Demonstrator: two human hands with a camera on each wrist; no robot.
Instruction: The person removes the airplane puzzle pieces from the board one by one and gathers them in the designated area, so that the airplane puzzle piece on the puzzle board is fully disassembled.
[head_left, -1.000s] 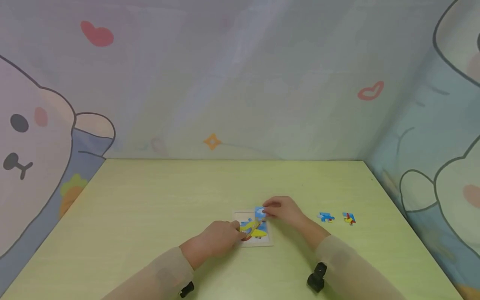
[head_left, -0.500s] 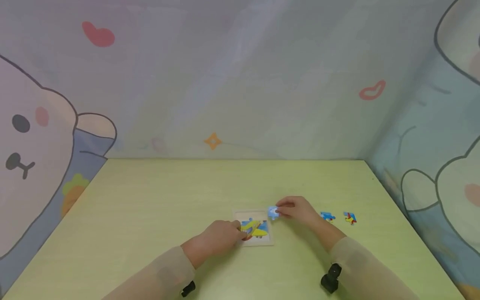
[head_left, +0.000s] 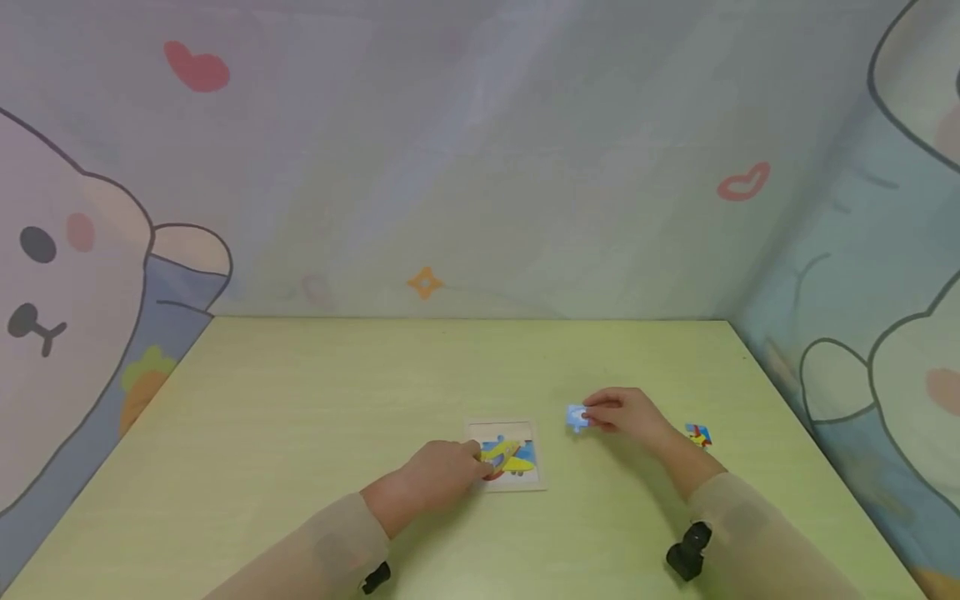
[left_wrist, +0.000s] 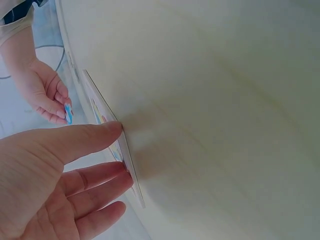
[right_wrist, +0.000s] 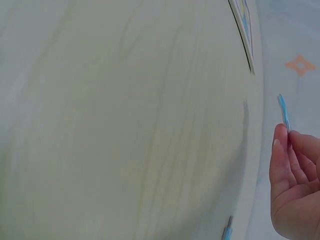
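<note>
Hanging over the surface (head_left: 345, 400), the piece (head_left: 577, 417), blue and white, is to the right of the board (head_left: 491, 428) and apart from it, pinched between the thumb and fingers of the right hand (head_left: 626, 410). The left hand (head_left: 435, 475) touches the board's left side, thumb and fingers spread with a gap between. Lying flat, the board carries a yellow plane (head_left: 517, 463) on blue, pale wood showing above. Farther right of the board, a red, yellow and blue piece (head_left: 698, 435) lies partly hidden by the right forearm (head_left: 693, 471). A pale backdrop (head_left: 480, 167) stands beyond the board.
</note>
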